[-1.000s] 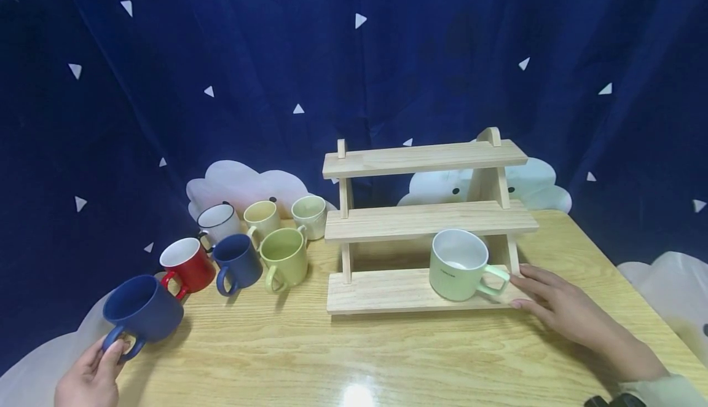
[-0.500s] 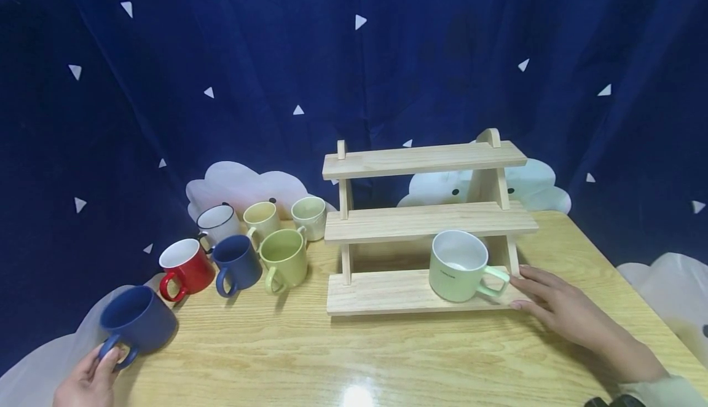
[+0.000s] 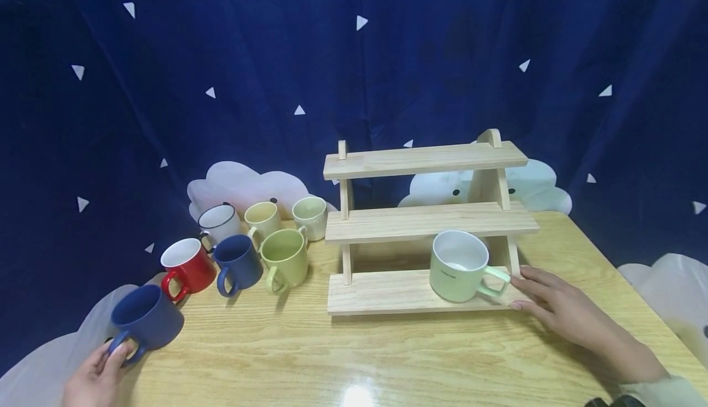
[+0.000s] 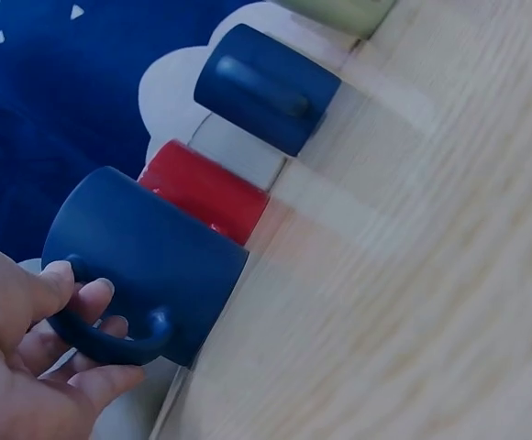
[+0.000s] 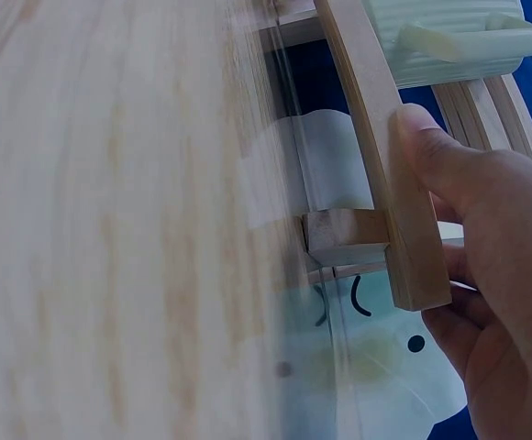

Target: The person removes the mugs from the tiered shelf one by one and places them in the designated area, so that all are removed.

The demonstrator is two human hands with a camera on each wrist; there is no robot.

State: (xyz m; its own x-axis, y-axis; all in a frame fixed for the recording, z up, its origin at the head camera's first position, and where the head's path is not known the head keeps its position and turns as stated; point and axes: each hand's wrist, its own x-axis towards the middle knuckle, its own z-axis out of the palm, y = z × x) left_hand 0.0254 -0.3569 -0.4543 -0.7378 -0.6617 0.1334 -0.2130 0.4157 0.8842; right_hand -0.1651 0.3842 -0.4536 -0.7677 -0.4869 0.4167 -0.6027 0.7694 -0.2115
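Observation:
My left hand (image 3: pixel 96 375) pinches the handle of a large blue mug (image 3: pixel 152 320) at the table's left edge. In the left wrist view, thumb and fingers curl round the handle of this blue mug (image 4: pixel 147 257), whose base is right at the tabletop. My right hand (image 3: pixel 564 308) grips the right end of a three-tier wooden display shelf (image 3: pixel 381 290). The right wrist view has the thumb on the bottom board (image 5: pixel 399 202), with the other fingers round its end. A pale green mug (image 3: pixel 456 278) stands on that board, handle toward my right hand.
Left of the shelf stand a red mug (image 3: pixel 193 272), a smaller blue mug (image 3: pixel 240 265), an olive-green mug (image 3: pixel 290 262), a white mug (image 3: pixel 221 225), a yellow mug (image 3: pixel 265 222) and a pale cream mug (image 3: pixel 312 219). A dark blue curtain (image 3: pixel 354 56) hangs behind the table.
The large blue mug in my left hand has come down a little toward the table, shifting left and then slightly back right. My right hand and the shelf have kept their place.

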